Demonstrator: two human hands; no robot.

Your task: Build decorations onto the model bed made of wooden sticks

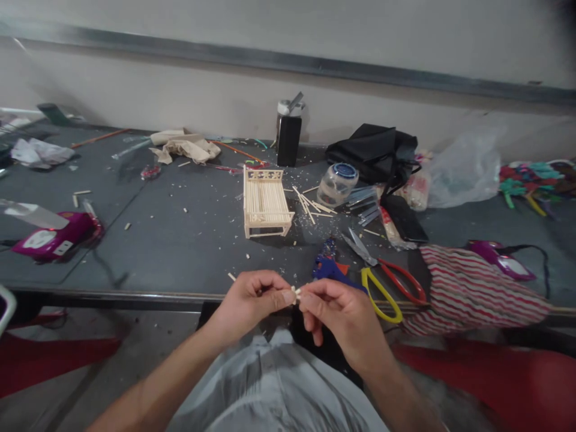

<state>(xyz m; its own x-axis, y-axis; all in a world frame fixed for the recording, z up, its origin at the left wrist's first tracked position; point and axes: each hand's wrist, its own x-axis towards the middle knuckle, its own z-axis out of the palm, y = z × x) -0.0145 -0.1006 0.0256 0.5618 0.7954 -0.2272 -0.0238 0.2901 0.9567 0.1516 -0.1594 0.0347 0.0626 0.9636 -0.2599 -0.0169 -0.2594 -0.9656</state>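
Note:
Both hands meet at the table's front edge, pinching small pale wooden stick pieces (pixel 295 292) between thumbs and fingertips. My left hand (pixel 258 297) is closed on them from the left, and my right hand (pixel 333 306) from the right. Fingertips hide much of the pieces, so their exact shape cannot be made out. Beyond them stands a miniature bed (pixel 269 201) built of thin wooden sticks. A blue glue gun (pixel 333 270) lies just behind my right hand, beside scissors (pixel 391 282) with one yellow and one red handle.
Loose sticks (pixel 310 204) and scraps litter the dark table (pixel 180 252). Behind them are a clear jar (pixel 337 186), a black bottle (pixel 288 138), a black bag (pixel 373 150) and a phone (pixel 405 219). Striped cloth (pixel 477 288) hangs over the right edge; a purple power strip (pixel 56 237) sits left.

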